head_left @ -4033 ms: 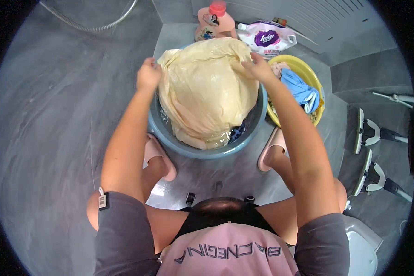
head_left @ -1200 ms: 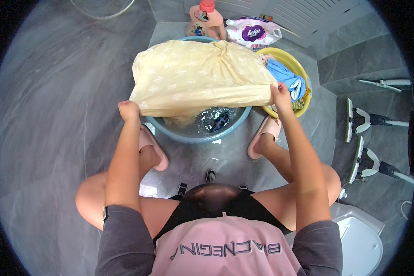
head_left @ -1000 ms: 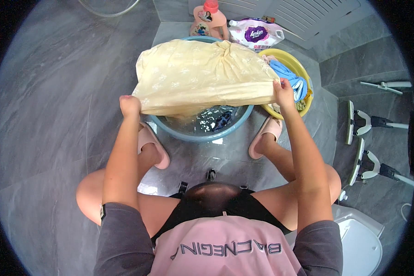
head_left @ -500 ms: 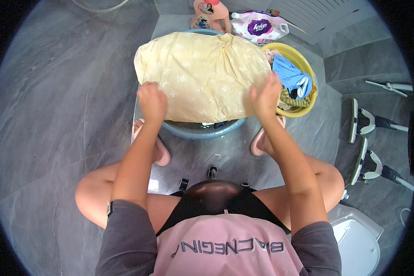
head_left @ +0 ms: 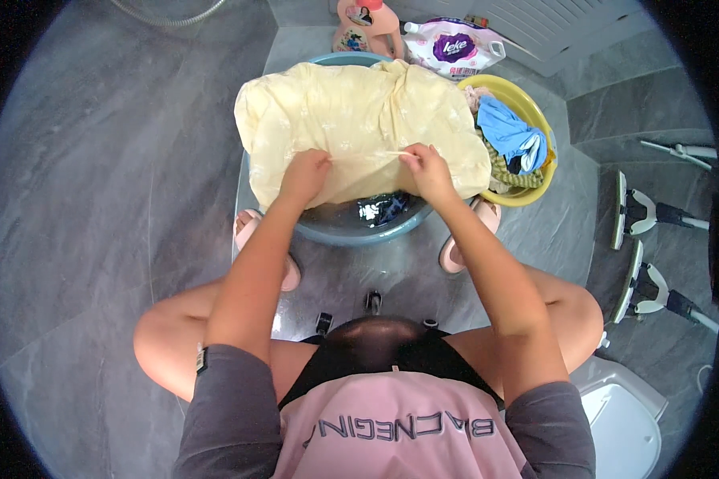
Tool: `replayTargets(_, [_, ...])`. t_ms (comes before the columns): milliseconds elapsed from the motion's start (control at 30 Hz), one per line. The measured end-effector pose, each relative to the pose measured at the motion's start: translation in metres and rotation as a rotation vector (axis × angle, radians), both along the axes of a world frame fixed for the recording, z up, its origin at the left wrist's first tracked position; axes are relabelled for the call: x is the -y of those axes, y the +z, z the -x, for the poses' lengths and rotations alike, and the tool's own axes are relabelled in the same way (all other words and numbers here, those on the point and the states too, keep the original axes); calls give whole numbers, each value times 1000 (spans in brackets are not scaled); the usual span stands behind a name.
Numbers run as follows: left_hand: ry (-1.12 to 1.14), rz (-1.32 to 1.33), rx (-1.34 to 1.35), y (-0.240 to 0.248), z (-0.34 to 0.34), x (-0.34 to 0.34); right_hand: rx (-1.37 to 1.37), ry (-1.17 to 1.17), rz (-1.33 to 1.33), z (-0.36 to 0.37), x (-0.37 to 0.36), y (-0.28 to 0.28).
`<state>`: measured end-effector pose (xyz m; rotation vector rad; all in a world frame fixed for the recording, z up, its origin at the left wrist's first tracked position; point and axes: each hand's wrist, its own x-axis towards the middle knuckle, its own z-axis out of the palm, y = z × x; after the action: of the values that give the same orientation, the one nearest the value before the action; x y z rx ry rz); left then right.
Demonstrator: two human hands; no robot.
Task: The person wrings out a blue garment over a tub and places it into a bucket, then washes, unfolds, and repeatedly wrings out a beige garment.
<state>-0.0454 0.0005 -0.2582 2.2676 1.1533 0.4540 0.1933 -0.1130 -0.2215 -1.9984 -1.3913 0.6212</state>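
A pale yellow cloth (head_left: 359,120) with a faint white print lies bunched and puffed up over a blue basin (head_left: 359,237). My left hand (head_left: 306,176) is closed on the cloth near its front edge, left of the middle. Opposite it, my right hand (head_left: 427,169) pinches the same edge between thumb and fingers. A raised strip of fabric runs between the two hands. Below the cloth's front edge, dark water and something dark show in the basin. The rest of the basin's inside is hidden by the cloth.
A yellow basin (head_left: 551,134) at the right holds blue and green-checked clothes (head_left: 510,132). Behind stand a pink detergent bottle (head_left: 366,32) and a white-and-purple refill pouch (head_left: 455,49). Two flat mops (head_left: 643,210) are at the far right, above a white toilet (head_left: 619,427).
Both hands have moved inward from the cloth's sides and now grip its front edge. That edge is lifted and drawn back, showing more of the dark water.
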Motion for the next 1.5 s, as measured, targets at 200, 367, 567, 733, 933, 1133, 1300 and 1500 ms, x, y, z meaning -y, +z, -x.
replayTargets(200, [69,642,483,110,-11,-28,-601,-61,-119,-21,-11,75])
replayTargets(367, [-18,767,645,190,-11,-21,-1072,-61,-215,-14,-9,142])
replayTargets(567, [-241,832,171,239,3,4,-1333,14,-131,10,3,183])
replayTargets(733, [-303,661,472,216,20,8,-1248,133,237,9,12,183])
replayTargets(933, [-107,597,454,172,22,-2,-1163,159,189,-2,-1,162])
replayTargets(1133, [190,1030,862,102,-8,-11,-1291,57,93,6,-33,89])
replayTargets(1300, [349,346,88,17,-50,-19,-539,-69,97,15,-59,-18])
replayTargets(1500, [458,267,-282,-43,-75,-33,14,-149,383,28,-91,-67])
